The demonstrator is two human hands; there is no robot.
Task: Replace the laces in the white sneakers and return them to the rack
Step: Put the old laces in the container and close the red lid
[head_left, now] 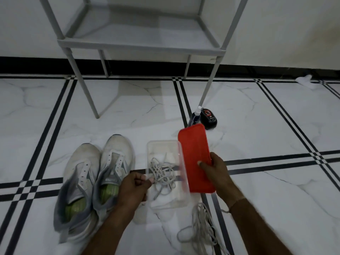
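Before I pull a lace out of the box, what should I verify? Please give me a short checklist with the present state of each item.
1. Box open: ok. The right hand holds the red lid off the clear box, at its right side.
2. Lace gripped: ok. The left hand pinches the laces in the box.
3. Laces untangled: not ok. They lie in a tangle.
4. Eyelets free: ok. Both sneakers have no laces.
5. Right hand free: not ok. It holds the lid.
6. Which laces are new: cannot tell. A second bundle lies on the floor.
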